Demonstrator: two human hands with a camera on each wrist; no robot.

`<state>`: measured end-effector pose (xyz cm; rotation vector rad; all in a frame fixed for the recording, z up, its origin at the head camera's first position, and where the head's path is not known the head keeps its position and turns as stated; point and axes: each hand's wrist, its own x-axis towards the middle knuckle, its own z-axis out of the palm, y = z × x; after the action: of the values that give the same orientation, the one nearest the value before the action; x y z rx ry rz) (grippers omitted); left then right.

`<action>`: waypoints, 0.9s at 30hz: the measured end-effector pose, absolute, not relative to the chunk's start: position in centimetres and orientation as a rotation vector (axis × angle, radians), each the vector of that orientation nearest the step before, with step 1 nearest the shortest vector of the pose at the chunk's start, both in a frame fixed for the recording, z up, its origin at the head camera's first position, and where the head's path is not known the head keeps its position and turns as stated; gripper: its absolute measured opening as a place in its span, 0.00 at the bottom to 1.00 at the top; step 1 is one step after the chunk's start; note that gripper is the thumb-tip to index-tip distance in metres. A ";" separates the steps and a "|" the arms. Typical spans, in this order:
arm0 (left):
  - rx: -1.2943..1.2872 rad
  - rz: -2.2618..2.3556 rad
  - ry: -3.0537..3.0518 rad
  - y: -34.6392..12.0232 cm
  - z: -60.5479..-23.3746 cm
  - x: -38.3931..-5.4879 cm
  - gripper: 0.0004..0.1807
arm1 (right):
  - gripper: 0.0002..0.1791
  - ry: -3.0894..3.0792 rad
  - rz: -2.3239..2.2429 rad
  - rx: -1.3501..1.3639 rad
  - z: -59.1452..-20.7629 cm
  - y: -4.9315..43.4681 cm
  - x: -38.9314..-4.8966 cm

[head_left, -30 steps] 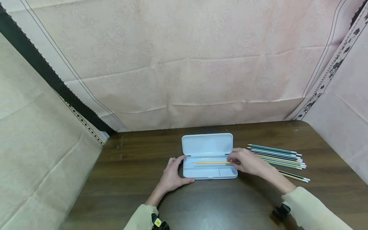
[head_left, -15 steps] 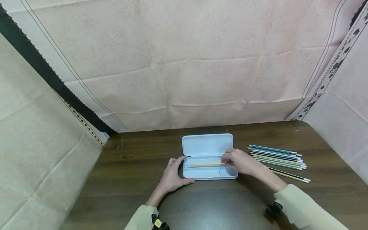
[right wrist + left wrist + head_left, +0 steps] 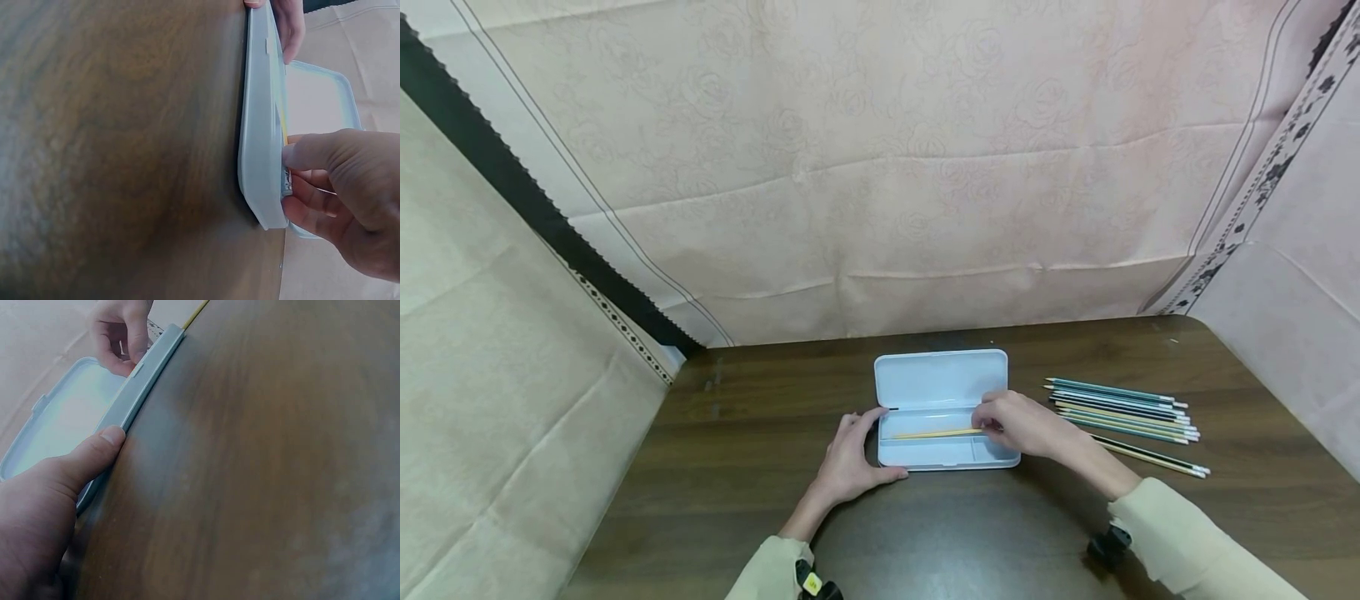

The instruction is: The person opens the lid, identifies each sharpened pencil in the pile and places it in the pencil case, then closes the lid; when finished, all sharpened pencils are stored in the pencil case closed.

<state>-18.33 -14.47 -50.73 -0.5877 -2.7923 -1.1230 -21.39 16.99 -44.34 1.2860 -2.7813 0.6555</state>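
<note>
A pale blue pencil case point(image 3: 940, 379) lies with its lid raised at the middle of the table. My left hand point(image 3: 850, 458) holds its left end, thumb on the front edge and a finger at the hinge side. Inside the long compartment, a yellow pencil point(image 3: 936, 433) lies low and slightly slanted. Its eraser end is pinched by my right hand point(image 3: 1018, 423), whose fingers reach into the case's right part. In the right wrist view the thumb point(image 3: 306, 153) presses near the case wall, and the fingers partly cover the pencil.
Right of the case lies a row of pencils point(image 3: 1120, 408), several of them striped or green. A couple more pencils point(image 3: 1157, 458) lie nearer, partly behind my right forearm. The brown wooden table point(image 3: 737, 467) meets a pale patterned cloth point(image 3: 925, 208) at the back.
My right hand has moved left and slightly nearer, carrying the yellow pencil deeper into the case's long compartment. The left hand stays in place on the case.
</note>
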 end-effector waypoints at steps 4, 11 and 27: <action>-0.587 -1.130 -2.794 -14.4 -50.8 -18.3 0.51 | 0.08 -2.775 0.659 1.296 -44.3 17.2 -21.4; -0.575 -1.121 -2.800 -14.3 -50.9 -18.3 0.51 | 0.09 -2.773 0.730 1.142 -43.2 19.9 -21.2; -0.566 -1.106 -2.806 -14.4 -50.8 -18.4 0.52 | 0.18 -2.516 0.566 0.890 -45.7 34.3 -18.8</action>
<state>-18.36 -14.43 -50.83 -0.5662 -2.8056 -1.1062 -18.77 34.26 -45.71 0.8904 -2.5164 0.5658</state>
